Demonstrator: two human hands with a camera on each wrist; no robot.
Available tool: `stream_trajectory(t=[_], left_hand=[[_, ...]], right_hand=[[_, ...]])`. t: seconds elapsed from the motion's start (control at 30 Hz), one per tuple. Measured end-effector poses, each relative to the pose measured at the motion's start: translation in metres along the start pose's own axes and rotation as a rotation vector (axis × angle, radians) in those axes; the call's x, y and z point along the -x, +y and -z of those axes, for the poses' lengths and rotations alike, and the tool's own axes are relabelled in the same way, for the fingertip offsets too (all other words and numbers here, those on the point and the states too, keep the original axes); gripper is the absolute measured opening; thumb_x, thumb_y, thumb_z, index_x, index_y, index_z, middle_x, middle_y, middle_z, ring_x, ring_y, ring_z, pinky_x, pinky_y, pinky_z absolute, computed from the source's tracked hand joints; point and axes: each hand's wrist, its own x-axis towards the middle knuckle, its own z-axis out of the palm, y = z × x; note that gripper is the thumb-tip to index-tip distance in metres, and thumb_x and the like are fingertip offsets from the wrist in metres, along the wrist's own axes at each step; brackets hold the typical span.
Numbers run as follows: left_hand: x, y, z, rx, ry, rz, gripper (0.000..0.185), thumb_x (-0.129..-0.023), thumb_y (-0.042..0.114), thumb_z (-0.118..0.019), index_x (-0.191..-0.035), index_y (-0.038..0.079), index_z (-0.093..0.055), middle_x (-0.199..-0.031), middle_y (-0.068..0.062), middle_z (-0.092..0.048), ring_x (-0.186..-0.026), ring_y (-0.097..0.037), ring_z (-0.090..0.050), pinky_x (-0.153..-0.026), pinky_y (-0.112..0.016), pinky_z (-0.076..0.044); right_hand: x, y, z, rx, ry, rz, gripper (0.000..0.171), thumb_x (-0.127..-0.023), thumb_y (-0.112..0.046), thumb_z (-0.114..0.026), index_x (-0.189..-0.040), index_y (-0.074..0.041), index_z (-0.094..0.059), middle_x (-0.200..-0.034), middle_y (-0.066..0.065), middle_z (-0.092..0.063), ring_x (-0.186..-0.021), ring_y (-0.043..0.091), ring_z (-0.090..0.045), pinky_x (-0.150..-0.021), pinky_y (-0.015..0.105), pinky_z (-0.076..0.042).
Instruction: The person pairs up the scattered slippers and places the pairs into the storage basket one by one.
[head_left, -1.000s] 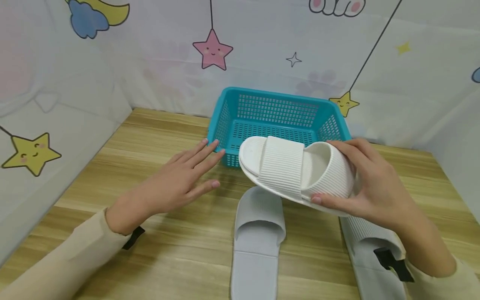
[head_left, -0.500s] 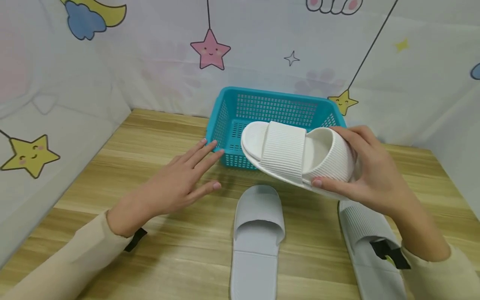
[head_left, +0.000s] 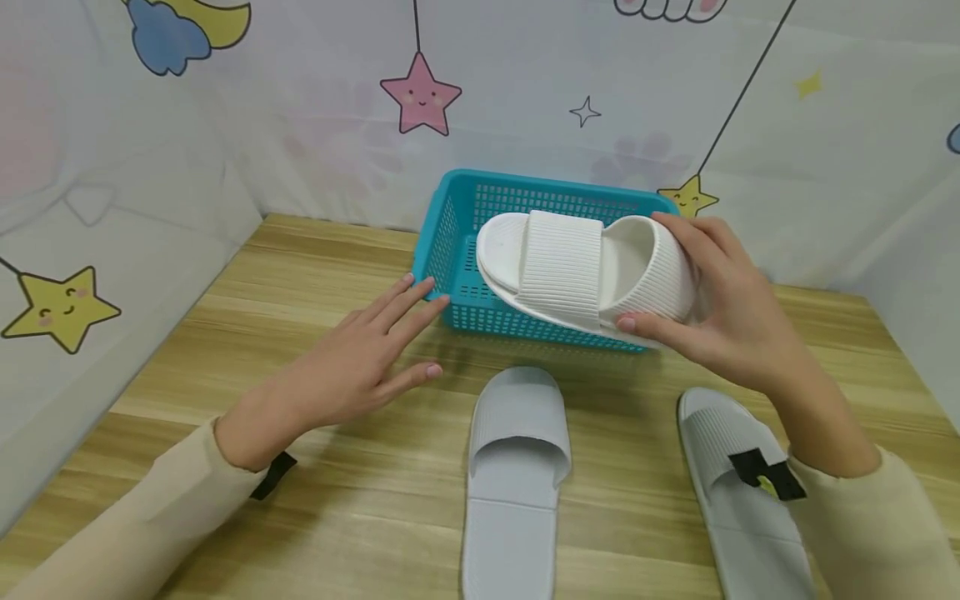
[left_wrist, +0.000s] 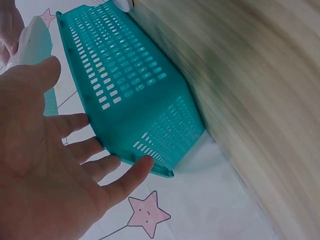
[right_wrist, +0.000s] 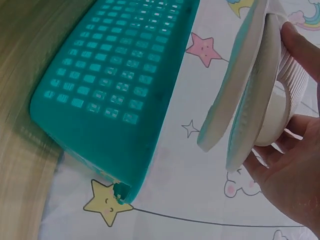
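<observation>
Where basket [head_left: 487, 321] stands, woodgrain surface [head_left: 622, 467], starry backdrop [head_left: 510, 75]

Head view: bright, even, diffuse light; looks overhead, exact source can't be told. Wood grain on the counter [head_left: 375, 533] and ribs on the white slippers [head_left: 562, 262] read clearly, slippers close to pure white. Soft-edged shadow on the counter by the left sleeve [head_left: 157, 504], another in front of the basket [head_left: 555, 182]. Backdrop [head_left: 300, 108] slightly washed out; its side walls splay toward the edges, wide-lens look.

Wrist views: dimmer, greyer, flatter contrast. Left wrist: palm of the left grip [left_wrist: 55, 155] shaded, counter grain smeared. Right wrist: counter dark and soft at upper left.
</observation>
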Motion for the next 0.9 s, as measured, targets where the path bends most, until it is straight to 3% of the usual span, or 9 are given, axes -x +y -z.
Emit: stream_trajectory(t=[0.27,0.57,0.8,0.9], left_hand=[[0.001,0.001,0.0,-0.008,0.013,-0.001,0.077,-0.108,0.044,-0.06,-0.17,0.013,-0.026,-0.177,-0.013,-0.017,-0.164,-0.039,-0.01,-0.117,-0.072,-0.034],[0.001,0.002,0.001,0.005,0.014,0.001,0.074,-0.109,0.042,-0.059,-0.169,0.012,-0.028,-0.177,-0.014,-0.019,-0.164,-0.04,-0.011,-0.12,-0.07,-0.032],[0.0,0.003,0.002,0.015,0.008,0.001,0.073,-0.11,0.041,-0.059,-0.169,0.012,-0.028,-0.177,-0.014,-0.019,-0.164,-0.04,-0.011,-0.121,-0.068,-0.03],[0.0,0.003,0.002,0.02,0.005,0.001,0.073,-0.109,0.041,-0.059,-0.169,0.012,-0.028,-0.177,-0.014,-0.018,-0.164,-0.04,-0.011,-0.122,-0.068,-0.029]], right_hand=[[-0.016,0.008,-0.004,-0.014,-0.01,0.003,0.1,-0.075,-0.016,-0.099,-0.161,-0.024,-0.048,-0.148,0.007,-0.051,-0.126,0.021,-0.05,-0.086,0.013,-0.044],[-0.031,0.017,-0.013,-0.053,-0.027,0.011,0.097,-0.077,-0.017,-0.097,-0.16,-0.02,-0.048,-0.149,0.006,-0.052,-0.124,0.024,-0.052,-0.086,0.017,-0.045],[-0.041,0.023,-0.015,-0.051,-0.048,-0.004,0.096,-0.079,-0.02,-0.095,-0.161,-0.017,-0.046,-0.149,0.009,-0.051,-0.124,0.027,-0.053,-0.088,0.049,-0.053],[-0.045,0.026,-0.016,-0.056,-0.052,-0.017,0.096,-0.08,-0.021,-0.095,-0.162,-0.018,-0.045,-0.149,0.01,-0.051,-0.124,0.029,-0.053,-0.09,0.054,-0.053]])
